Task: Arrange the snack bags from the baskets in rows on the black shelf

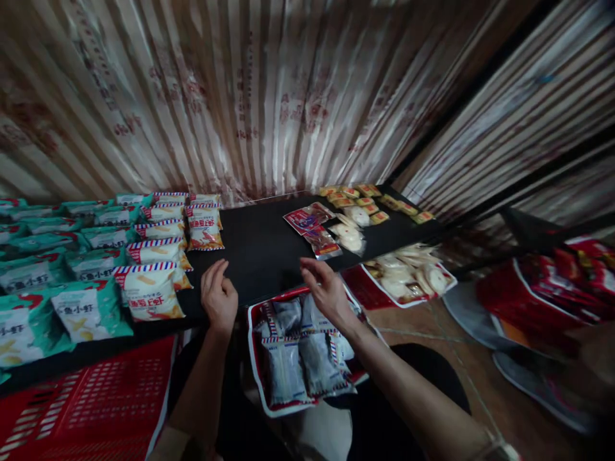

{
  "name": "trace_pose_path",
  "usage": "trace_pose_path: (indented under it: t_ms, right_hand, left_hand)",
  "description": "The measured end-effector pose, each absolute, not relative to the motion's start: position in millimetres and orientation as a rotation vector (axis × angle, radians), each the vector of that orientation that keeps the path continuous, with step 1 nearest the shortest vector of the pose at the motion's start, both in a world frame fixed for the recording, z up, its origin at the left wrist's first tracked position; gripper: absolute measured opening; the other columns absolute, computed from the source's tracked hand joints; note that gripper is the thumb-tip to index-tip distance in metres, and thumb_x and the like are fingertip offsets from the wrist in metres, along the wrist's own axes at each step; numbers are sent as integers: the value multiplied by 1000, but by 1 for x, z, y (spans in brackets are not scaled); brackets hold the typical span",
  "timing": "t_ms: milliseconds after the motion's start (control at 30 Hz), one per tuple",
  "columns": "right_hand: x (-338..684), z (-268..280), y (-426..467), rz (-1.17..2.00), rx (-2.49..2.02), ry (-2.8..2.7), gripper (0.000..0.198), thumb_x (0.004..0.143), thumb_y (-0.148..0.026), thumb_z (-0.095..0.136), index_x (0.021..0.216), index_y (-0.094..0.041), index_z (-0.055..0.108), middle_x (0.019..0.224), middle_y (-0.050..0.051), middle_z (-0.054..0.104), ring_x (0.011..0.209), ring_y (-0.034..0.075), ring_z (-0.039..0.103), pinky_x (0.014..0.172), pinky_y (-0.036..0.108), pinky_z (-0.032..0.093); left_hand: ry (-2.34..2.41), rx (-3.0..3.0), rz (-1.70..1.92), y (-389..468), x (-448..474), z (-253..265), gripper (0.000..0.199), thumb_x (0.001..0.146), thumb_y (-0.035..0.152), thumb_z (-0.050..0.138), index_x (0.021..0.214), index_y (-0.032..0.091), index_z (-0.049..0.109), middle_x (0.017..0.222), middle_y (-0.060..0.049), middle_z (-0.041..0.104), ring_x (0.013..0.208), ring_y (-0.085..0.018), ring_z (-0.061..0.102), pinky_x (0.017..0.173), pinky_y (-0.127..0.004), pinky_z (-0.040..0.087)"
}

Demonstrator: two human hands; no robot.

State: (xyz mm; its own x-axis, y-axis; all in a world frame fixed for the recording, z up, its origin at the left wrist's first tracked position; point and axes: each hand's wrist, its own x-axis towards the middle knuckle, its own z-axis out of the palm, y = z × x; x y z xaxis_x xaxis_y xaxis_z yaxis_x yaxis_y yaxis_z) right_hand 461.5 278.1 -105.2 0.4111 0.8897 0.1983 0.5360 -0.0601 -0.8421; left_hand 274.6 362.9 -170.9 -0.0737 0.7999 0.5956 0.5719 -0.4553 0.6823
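Observation:
My left hand (220, 298) is over the front edge of the black table, fingers loosely bent and apart from the thumb, with nothing visible in it. Closest to it is a white and orange snack bag (204, 227) with a striped top. My right hand (327, 291) hovers above a red basket with a white rim (254, 358), its fingers stretched out and nothing seen in them. Inside that basket lie several snack bags (283, 371), greyish backs up. Rows of teal snack bags (91, 307) and striped-top bags (151, 291) stand on the left.
Red packets (312, 221), pale round packs (350, 237) and small yellow packets (368, 205) lie on the black table (254, 224). A red basket (355, 285) of pale packs is at right. Another red basket (96, 403) sits lower left. A person's grey shoe (533, 384) shows at right.

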Motion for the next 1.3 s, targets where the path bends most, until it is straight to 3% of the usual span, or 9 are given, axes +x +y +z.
trace_pose_path:
  t_ms: [167,333,500,767,1033,1300]
  right_hand:
    - [520,-110,184,168,-1907,-1120,36,84,-44,46,103,-19,63,105,10,63,96,22,60,85,38,49]
    - [563,-142,115,131,-2144,-1037,47,80,-54,46,103,-17,63,107,14,63,96,25,60,86,43,48]
    - [569,-168,81,209,-2254,-1016,57,75,-57,50,111,-14,60,110,16,62,101,28,60,88,44,48]
    - [546,-188,70,395,-2143,-961,52,78,-44,50,122,-16,51,115,13,63,101,25,63,90,40,49]
    - [545,-176,69,499,-2041,-937,45,76,-49,52,105,-17,63,108,12,66,92,25,66,85,39,52]
    - [552,-170,73,549,-2018,-787,47,77,-54,49,98,-15,67,95,11,70,82,25,68,78,38,53]
  left_hand:
    - [1256,1995,1477,304,294,-160,34,81,7,37,100,16,64,106,-8,65,101,-17,59,92,-35,48]
    - [1081,2027,1025,226,337,-174,34,79,5,38,95,19,65,112,-7,63,105,-18,59,93,-34,49]
    - [1089,2084,638,163,371,-198,40,78,5,43,112,17,60,132,-13,50,117,-23,53,100,-40,44]
    - [1200,2232,532,167,420,-198,57,78,13,54,134,18,44,143,-18,36,135,-32,28,105,-49,34]
    - [1245,2285,384,190,427,-194,42,81,8,45,120,17,57,124,-16,57,115,-28,54,96,-44,43]
    - [1211,2092,522,181,404,-172,39,83,11,44,120,17,54,115,-12,64,107,-23,59,97,-40,42]
